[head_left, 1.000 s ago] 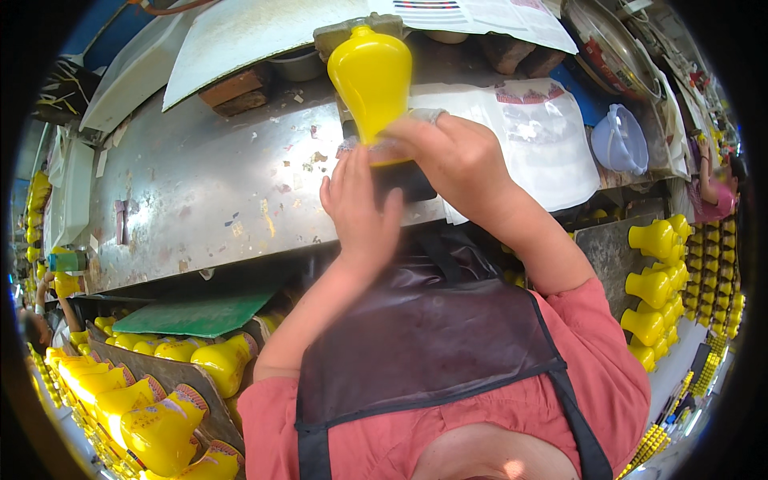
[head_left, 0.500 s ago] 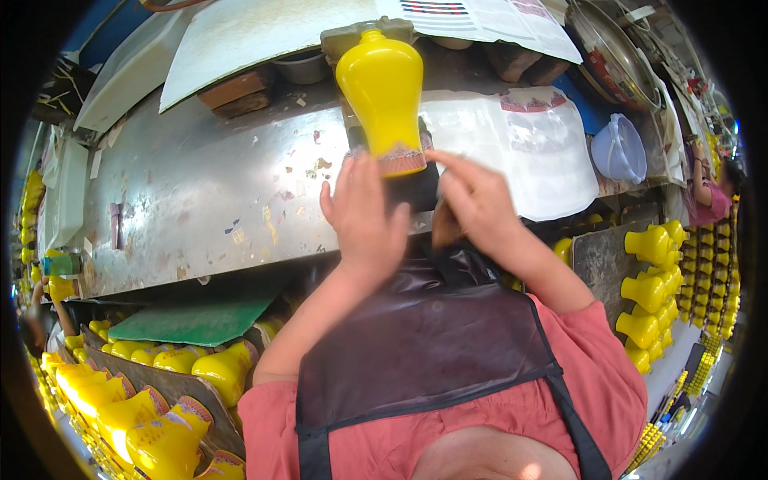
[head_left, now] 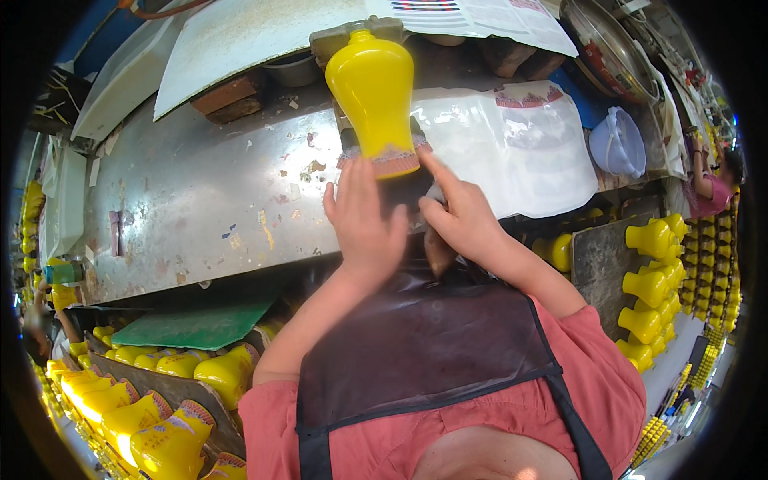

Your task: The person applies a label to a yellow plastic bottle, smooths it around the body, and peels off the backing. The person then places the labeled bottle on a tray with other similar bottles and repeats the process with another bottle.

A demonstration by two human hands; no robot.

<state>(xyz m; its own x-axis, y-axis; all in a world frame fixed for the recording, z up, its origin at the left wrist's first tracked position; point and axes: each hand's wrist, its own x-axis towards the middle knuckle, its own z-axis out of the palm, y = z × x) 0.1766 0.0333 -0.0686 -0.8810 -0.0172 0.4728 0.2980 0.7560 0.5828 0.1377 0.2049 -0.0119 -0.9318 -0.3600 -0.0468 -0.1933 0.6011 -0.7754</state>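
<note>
A glossy yellow vase (head_left: 372, 92) lies with its neck away from me and its base toward me, on a dark support. Round the base end runs a pinkish patterned decal band (head_left: 394, 162), its ends sticking out at both sides. My left hand (head_left: 364, 212) has its fingers stretched out, fingertips at the left side of the band. My right hand (head_left: 464, 212) points its index finger onto the band's right end. The other right fingers curl round a brown and grey piece (head_left: 439, 252), mostly hidden by the hand.
A wet white sheet (head_left: 472, 152) bearing another patterned strip (head_left: 528, 98) lies at right, with a pale blue bucket (head_left: 618, 144) beyond. The metal table (head_left: 200, 200) is specked with scraps. Yellow vases (head_left: 160, 432) crowd lower left; more (head_left: 652, 280) stand at right. Another person (head_left: 708, 188) is far right.
My right index finger has stayed at the band's right end while the hand shifted slightly left and turned. The brown and grey piece shows more clearly. The view has shifted a little.
</note>
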